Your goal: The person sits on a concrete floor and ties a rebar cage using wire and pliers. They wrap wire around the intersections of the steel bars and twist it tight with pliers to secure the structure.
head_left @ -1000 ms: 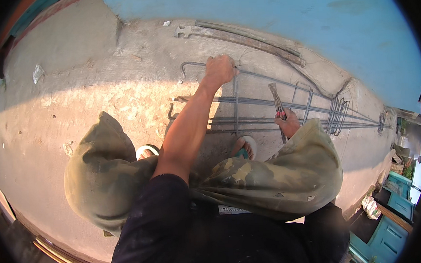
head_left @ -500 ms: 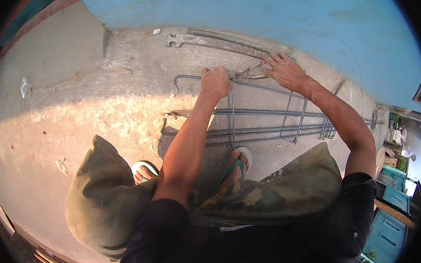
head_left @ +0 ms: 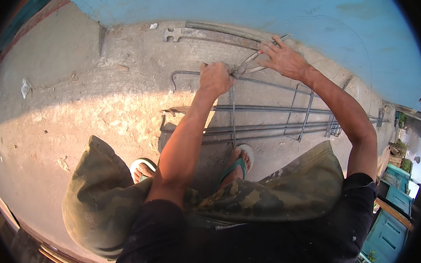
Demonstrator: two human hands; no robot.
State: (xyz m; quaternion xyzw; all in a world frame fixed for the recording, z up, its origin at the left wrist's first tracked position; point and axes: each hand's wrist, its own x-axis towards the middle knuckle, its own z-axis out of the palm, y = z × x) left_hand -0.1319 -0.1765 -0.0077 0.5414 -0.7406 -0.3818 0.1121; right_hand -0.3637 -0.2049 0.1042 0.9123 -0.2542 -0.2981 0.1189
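Rough concrete floor (head_left: 89,124), partly sunlit; one flat blue wall (head_left: 212,3). Rebar frame (head_left: 262,109), one: slender grey steel rods, some hooked, on the floor. Left hand (head_left: 215,79): fingers curled closed around its uppermost rod. Right hand (head_left: 284,62): fingers half-spread about the parted handles of one metal pincers (head_left: 249,60), head at that rod. Sandals (head_left: 249,156): two.

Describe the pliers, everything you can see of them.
The pliers look like worn metal, with two slim handles spread apart and a red patch on the upper one. The head points toward the left hand, beside the top bar; whether it touches either is unclear. The right hand is on the handles and partly hides them. The jaws are too small to read.
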